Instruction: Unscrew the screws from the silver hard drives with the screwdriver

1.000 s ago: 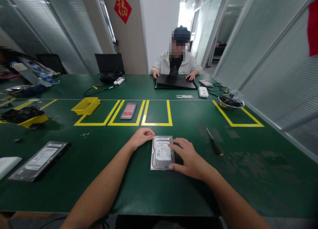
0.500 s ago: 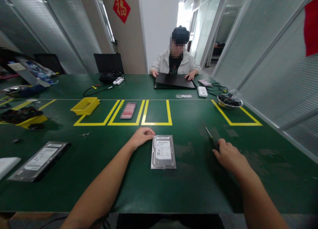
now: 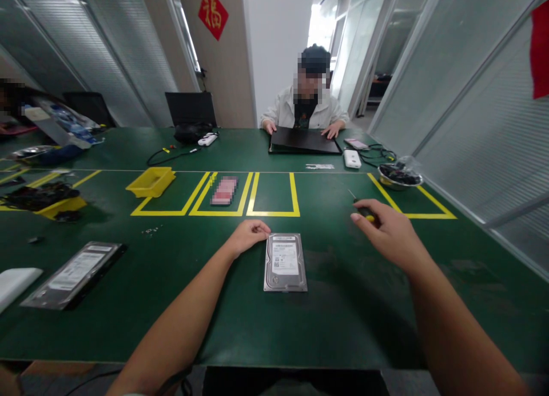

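A silver hard drive (image 3: 285,264) with a white label lies flat on the green table, label side up. My left hand (image 3: 249,237) rests at its far left corner, fingers curled and the fingertips against that corner. To the right, raised above the table, my right hand (image 3: 384,227) is closed around a screwdriver (image 3: 364,211). The screwdriver's handle is dark with yellow, and its thin shaft points away and to the left. Part of the handle is hidden by my fingers.
A second hard drive (image 3: 75,274) lies at the left. Small screws (image 3: 152,231), a yellow tray (image 3: 151,182) and a phone (image 3: 224,190) sit beyond my left arm. At the far right stands a bowl (image 3: 398,181) of dark parts. A person (image 3: 306,107) opposite handles a black laptop-like panel (image 3: 304,140).
My right hand has lifted off the table with the screwdriver and turned it more to the left. My left hand and the hard drive keep their places together. The view has shifted slightly.
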The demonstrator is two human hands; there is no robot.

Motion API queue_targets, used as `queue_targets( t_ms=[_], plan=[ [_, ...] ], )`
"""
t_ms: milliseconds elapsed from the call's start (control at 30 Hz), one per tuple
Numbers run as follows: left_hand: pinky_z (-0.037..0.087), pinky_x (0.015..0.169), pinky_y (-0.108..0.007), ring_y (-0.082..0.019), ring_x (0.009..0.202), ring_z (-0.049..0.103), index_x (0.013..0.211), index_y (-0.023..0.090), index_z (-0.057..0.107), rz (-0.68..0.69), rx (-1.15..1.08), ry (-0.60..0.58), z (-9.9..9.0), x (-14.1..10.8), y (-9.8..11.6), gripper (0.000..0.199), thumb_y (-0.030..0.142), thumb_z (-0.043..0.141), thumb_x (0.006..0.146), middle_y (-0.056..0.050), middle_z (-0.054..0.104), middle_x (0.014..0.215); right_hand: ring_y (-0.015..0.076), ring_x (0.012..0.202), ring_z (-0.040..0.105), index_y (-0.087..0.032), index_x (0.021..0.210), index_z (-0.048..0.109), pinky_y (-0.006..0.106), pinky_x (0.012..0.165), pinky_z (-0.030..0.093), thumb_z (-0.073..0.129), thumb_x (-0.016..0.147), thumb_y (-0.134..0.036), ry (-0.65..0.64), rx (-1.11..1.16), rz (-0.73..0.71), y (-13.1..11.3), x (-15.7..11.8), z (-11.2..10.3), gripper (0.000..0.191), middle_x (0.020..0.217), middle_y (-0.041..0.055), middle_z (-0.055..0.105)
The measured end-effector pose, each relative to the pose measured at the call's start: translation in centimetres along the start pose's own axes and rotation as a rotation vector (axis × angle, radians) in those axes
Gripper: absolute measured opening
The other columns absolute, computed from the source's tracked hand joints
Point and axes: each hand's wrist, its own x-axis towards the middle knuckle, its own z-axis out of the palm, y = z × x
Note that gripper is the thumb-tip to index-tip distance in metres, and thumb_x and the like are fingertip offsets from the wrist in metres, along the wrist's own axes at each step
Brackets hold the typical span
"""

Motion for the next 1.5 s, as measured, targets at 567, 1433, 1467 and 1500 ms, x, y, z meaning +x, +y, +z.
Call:
queue_targets(
  t_ms=[567, 1433, 1467, 1500],
  plan=[
    [0.041, 0.061, -0.023, -0.013, 0.063, 0.057, 0.085, 0.012, 0.069, 0.001, 0.026, 0.010, 0.0, -0.4, 0.8, 0.020, 0.028, 0.070, 0.073, -0.001, 0.064, 0.069, 0.0161, 0.085, 0.058, -0.017, 0.105, 0.068, 0.029, 0.074, 0.046, 0.061, 0.090, -0.032, 0.082, 0.566, -0.430, -11.2, 5.0, 1.5, 0.022, 0.095, 0.0043, 0.063],
    [0.039, 0.059, -0.023, -0.013, 0.063, 0.055, 0.084, 0.013, 0.070, 0.029, 0.100, 0.012, -0.1, -0.1, 0.8, 0.016, 0.025, 0.068, 0.074, -0.002, 0.064, 0.069, 0.0112, 0.072, 0.056, -0.020, 0.105, 0.062, 0.024, 0.068, 0.041, 0.058, 0.092, -0.029, -0.020, 0.476, -0.477, -11.3, 6.1, 3.1, 0.017, 0.082, -0.0017, 0.060],
    [0.039, 0.059, -0.023, -0.013, 0.063, 0.055, 0.084, 0.013, 0.070, 0.031, 0.104, 0.014, -0.1, 0.0, 0.8, 0.016, 0.025, 0.067, 0.074, -0.001, 0.063, 0.069, 0.0112, 0.072, 0.056, -0.019, 0.105, 0.062, 0.024, 0.068, 0.041, 0.058, 0.092, -0.029, -0.023, 0.472, -0.482, -11.3, 6.1, 3.1, 0.017, 0.082, -0.0015, 0.061],
    [0.039, 0.059, -0.022, -0.013, 0.063, 0.055, 0.084, 0.013, 0.070, 0.032, 0.107, 0.015, -0.1, 0.0, 0.8, 0.016, 0.025, 0.067, 0.074, -0.001, 0.063, 0.069, 0.0111, 0.073, 0.056, -0.019, 0.105, 0.062, 0.024, 0.069, 0.041, 0.058, 0.092, -0.029, -0.025, 0.470, -0.487, -11.3, 6.1, 3.1, 0.017, 0.083, -0.0013, 0.061]
  ],
)
